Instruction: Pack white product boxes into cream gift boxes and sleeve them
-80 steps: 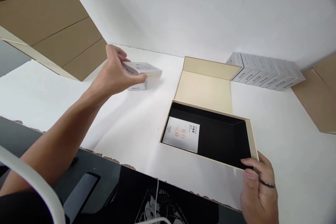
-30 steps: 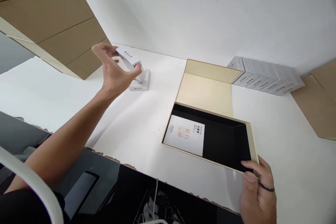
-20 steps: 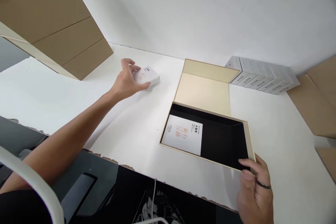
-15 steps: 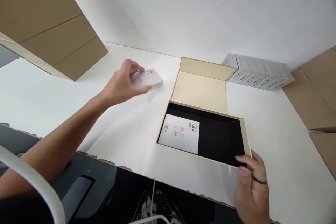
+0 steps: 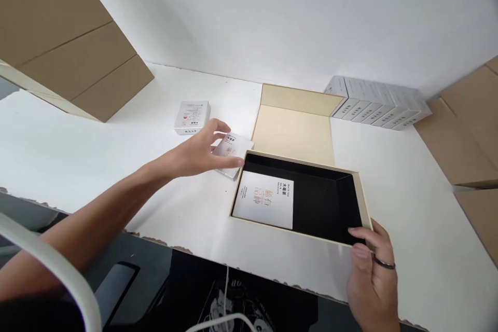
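Note:
My left hand (image 5: 202,148) grips a flat white tea box (image 5: 237,144) with orange and black print between thumb and fingers, just off the left rim of a cream gift box (image 5: 361,187). Part of the tea box is hidden by the fingers. My right hand (image 5: 373,275), with a dark ring on one finger, pinches the gift box's near right corner. The gift box lies open, its lid (image 5: 293,132) folded back. In the left part of its black interior sits another white tea box (image 5: 264,199); the right part shows bare black lining.
Behind my left hand a silvery-white small box (image 5: 192,115) stands on the white table (image 5: 187,228). Several similar boxes (image 5: 377,104) form a row by the wall. Brown cartons stand at left (image 5: 78,36) and right (image 5: 455,135). A white cable (image 5: 226,290) hangs at the front edge.
My left hand has moved right and nearer with the tea box, up to the gift box's rim. A small box now shows where that hand was. My right hand keeps its hold.

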